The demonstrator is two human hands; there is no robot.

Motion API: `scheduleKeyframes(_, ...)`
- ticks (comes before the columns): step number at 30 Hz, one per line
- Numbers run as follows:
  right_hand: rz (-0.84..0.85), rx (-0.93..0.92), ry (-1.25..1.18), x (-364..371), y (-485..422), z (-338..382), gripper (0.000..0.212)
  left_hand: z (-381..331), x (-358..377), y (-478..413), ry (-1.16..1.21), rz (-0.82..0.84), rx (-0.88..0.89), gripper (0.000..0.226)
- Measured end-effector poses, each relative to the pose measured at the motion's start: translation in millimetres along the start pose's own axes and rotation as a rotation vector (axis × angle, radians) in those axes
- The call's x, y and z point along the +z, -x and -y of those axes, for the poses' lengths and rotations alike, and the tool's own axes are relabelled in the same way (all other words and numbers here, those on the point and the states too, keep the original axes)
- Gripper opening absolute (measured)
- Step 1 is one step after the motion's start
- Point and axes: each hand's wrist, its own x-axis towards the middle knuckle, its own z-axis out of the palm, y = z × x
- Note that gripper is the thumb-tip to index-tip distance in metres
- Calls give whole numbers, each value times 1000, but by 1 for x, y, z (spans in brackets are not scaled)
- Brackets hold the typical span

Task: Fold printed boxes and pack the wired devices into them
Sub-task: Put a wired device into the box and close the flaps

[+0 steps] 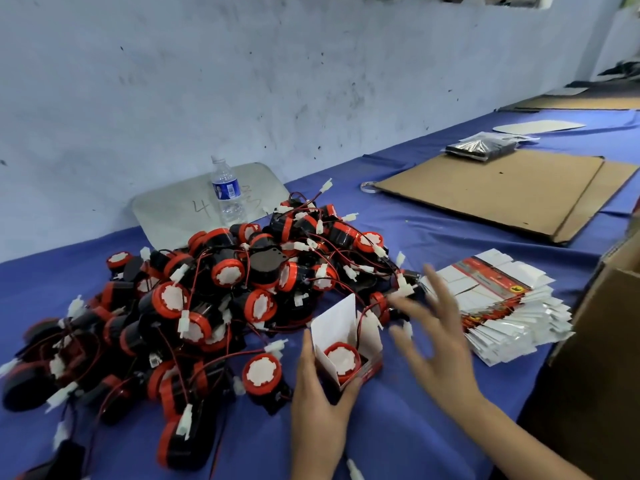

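My left hand [320, 403] grips a small printed box [348, 336] from below, its white flaps standing open. Inside the box sits one wired device [343, 358], red-rimmed with a white face, and its red wire hangs out over the right flap. My right hand [433, 334] hovers just right of the box with fingers spread, blurred, holding nothing. A big heap of black-and-red wired devices [194, 306] with white connectors covers the blue cloth to the left. A stack of flat printed boxes [498, 306] lies to the right.
A water bottle [227, 192] stands on a grey board against the wall behind the heap. Flat brown cardboard sheets [491, 192] lie at the back right with a dark packet [479, 148] on them. An open brown carton [599, 358] stands at the right edge.
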Motion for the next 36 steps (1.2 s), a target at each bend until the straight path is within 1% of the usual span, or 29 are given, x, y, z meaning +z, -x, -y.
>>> scheduleKeyframes(1,-124,136,-90,-4,-7,2,32,2,1,0,-3,8,-6,95)
scheduleKeyframes(2,-164,315,-219,-5,-14,4,37,4,2,0,-15,23,-16,93)
scheduleKeyframes(3,-142,499,-371,-4,-20,7,40,7,2,0,-29,36,-26,92)
scheduleKeyframes(4,-114,633,-509,-1,-22,7,38,8,2,0,-37,47,-33,91)
scheduleKeyframes(5,-97,699,-595,1,-25,9,35,9,2,0,-34,52,-33,90)
scheduleKeyframes(6,-89,704,-618,3,-27,12,31,8,1,0,-26,53,-33,88)
scheduleKeyframes(8,-92,628,-606,4,-29,18,21,7,1,-1,-15,51,-35,86)
scheduleKeyframes(9,-92,581,-611,5,-29,21,20,6,1,-1,-9,52,-36,86)
scheduleKeyframes(11,-28,494,-593,6,-28,25,27,5,0,-1,-3,58,-39,84)
scheduleKeyframes(14,139,312,-310,12,-15,23,43,6,0,-1,-18,65,-40,79)
scheduleKeyframes(15,168,278,-239,13,-11,22,42,7,0,-1,-20,66,-36,78)
scheduleKeyframes(18,225,248,-207,13,-7,18,36,8,0,-1,-14,61,-37,76)
scheduleKeyframes(19,265,216,-163,14,-6,17,35,9,1,-1,-16,58,-43,76)
scheduleKeyframes(22,342,91,97,16,-1,16,28,11,1,-1,-19,60,-43,76)
scheduleKeyframes(24,355,-14,327,18,4,17,38,12,1,-1,-24,69,-41,77)
scheduleKeyframes(26,349,-70,484,18,4,18,50,13,2,-1,-31,70,-35,76)
scheduleKeyframes(29,487,-82,676,19,-6,20,54,13,2,-1,-45,66,-19,73)
scheduleKeyframes(30,555,-83,727,21,-10,23,51,13,3,-1,-45,66,-22,74)
scheduleKeyframes(31,649,-72,761,23,-15,26,44,14,3,-1,-42,66,-28,74)
scheduleKeyframes(32,718,-47,772,27,-18,26,36,14,4,-2,-40,66,-34,75)
scheduleKeyframes(33,783,-11,788,30,-20,26,33,14,4,-3,-39,66,-36,76)
scheduleKeyframes(35,880,74,813,33,-22,27,34,15,5,-2,-43,71,-38,78)
scheduleKeyframes(36,875,95,804,34,-21,28,36,15,5,-2,-48,72,-40,79)
